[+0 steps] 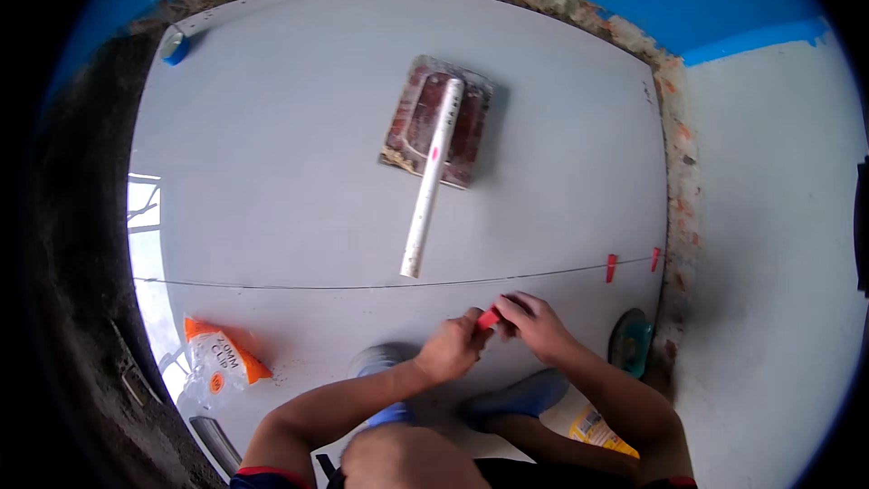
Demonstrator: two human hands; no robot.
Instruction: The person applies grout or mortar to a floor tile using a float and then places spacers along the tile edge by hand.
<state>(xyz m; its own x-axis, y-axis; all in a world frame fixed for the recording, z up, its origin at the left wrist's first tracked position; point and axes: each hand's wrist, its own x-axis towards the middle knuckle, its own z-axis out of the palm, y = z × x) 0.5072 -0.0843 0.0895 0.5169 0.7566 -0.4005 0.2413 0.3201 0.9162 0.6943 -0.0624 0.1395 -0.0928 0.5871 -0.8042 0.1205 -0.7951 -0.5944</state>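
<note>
In front of my feet, my left hand (pixel 453 349) and my right hand (pixel 538 323) meet just below the tile joint. Both have closed fingers on a small red tile-levelling wedge (pixel 489 318); the left pinches its near end, while the right grips beside its far end. The fingers partly cover it. Two more red wedges stand on the joint (pixel 434 284) at the right: one wedge (pixel 611 268) further in, another wedge (pixel 655 259) close to the wall.
A dirty dark-red block-like object (pixel 409 131) lies on the far tile (pixel 290 154), with a white tube (pixel 422 208) across it. An orange-and-clear clip bag (pixel 222 367) sits left. Round blue item (pixel 175 48), teal container (pixel 634 344) and yellow bag (pixel 597 432) lie near the edges.
</note>
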